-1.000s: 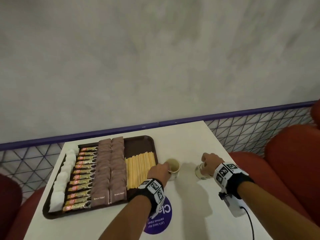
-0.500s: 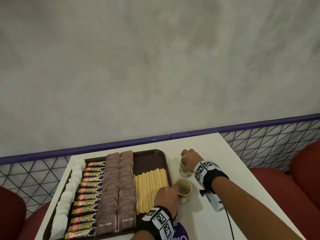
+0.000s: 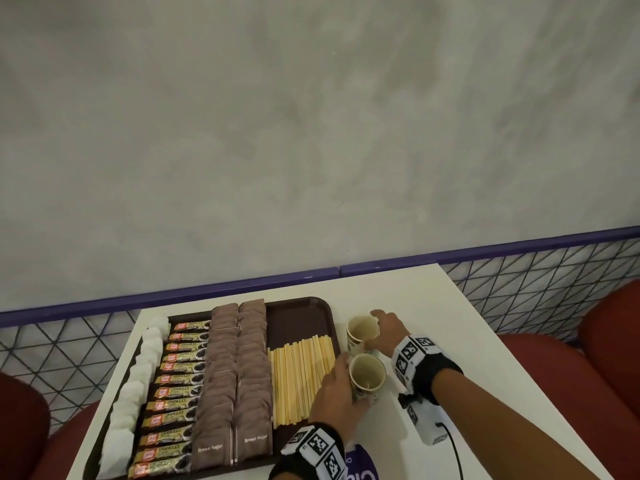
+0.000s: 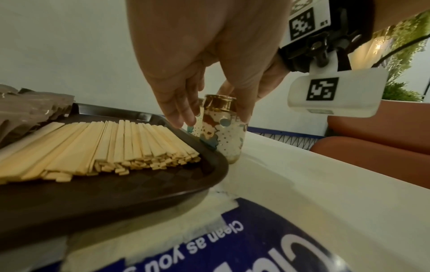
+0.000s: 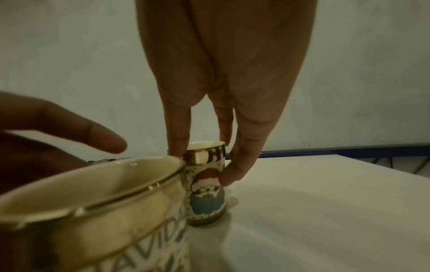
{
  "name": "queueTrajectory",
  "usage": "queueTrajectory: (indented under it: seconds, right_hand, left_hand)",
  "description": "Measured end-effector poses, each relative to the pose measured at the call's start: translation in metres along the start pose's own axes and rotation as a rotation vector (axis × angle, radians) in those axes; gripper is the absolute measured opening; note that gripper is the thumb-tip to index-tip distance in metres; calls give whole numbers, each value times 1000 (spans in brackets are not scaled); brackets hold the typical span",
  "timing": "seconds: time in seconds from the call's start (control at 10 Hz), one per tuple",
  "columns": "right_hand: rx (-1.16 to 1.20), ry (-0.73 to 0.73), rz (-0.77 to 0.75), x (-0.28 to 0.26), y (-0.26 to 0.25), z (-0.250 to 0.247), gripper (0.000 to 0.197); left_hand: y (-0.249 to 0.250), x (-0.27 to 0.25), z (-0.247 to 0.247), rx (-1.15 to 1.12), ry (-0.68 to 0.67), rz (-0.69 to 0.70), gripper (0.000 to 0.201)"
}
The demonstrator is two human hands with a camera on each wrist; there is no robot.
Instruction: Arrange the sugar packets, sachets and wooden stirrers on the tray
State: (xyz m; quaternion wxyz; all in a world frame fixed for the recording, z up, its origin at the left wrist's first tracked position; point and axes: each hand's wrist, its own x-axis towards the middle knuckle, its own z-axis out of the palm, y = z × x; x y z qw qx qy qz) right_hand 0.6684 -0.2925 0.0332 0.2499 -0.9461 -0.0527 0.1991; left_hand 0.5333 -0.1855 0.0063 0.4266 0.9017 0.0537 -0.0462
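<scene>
A brown tray (image 3: 298, 320) holds rows of white sachets (image 3: 138, 375), gold coffee sachets (image 3: 176, 386), brown sugar packets (image 3: 235, 375) and wooden stirrers (image 3: 301, 379). Two small gold-rimmed cups stand on the table just right of the tray. My left hand (image 3: 346, 379) grips the near cup (image 3: 367, 375) between thumb and fingers. My right hand (image 3: 375, 330) pinches the far cup (image 3: 362, 330) near its rim; in the right wrist view this far cup (image 5: 206, 187) shows a Santa picture and stands on the table. The two cups sit close together.
The white table (image 3: 485, 375) has open surface right of the cups. A purple round sticker (image 3: 360, 469) lies at its front edge. A purple rail (image 3: 242, 289) with wire mesh runs behind the table, and red seats (image 3: 616, 358) flank it.
My right hand has brought its cup from the table's right side to the tray's right edge, behind the near cup. My left hand stays on the near cup.
</scene>
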Motion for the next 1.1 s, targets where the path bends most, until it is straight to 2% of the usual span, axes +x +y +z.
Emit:
queueTrajectory:
  seconds: [0.1, 0.2, 0.5, 0.7, 0.8, 0.9, 1.0, 1.1]
  right_hand:
    - [-22, 48, 23, 9, -4, 4, 49]
    - [-8, 64, 9, 15, -13, 9, 43]
    - [-35, -4, -49, 16, -23, 3, 51]
    - [-60, -22, -52, 15, -24, 2, 49]
    - [-51, -29, -32, 16, -21, 4, 61]
    - [-10, -59, -1, 10, -21, 0, 82]
    - [72, -89, 1, 4, -18, -7, 88]
    - [151, -69, 6, -10, -10, -21, 80]
  left_hand:
    - [0, 3, 1, -29, 26, 25, 63]
    - [-2, 4, 2, -43, 38, 15, 58]
    - [-8, 10, 3, -45, 23, -40, 58]
    - [-7, 9, 2, -50, 20, -32, 58]
    - [-6, 8, 2, -39, 11, -34, 58]
    - [-2, 5, -3, -45, -32, -48, 62]
    - [-4, 2, -11, -22, -93, -26, 67]
    - [-13, -6, -33, -7, -107, -107, 76]
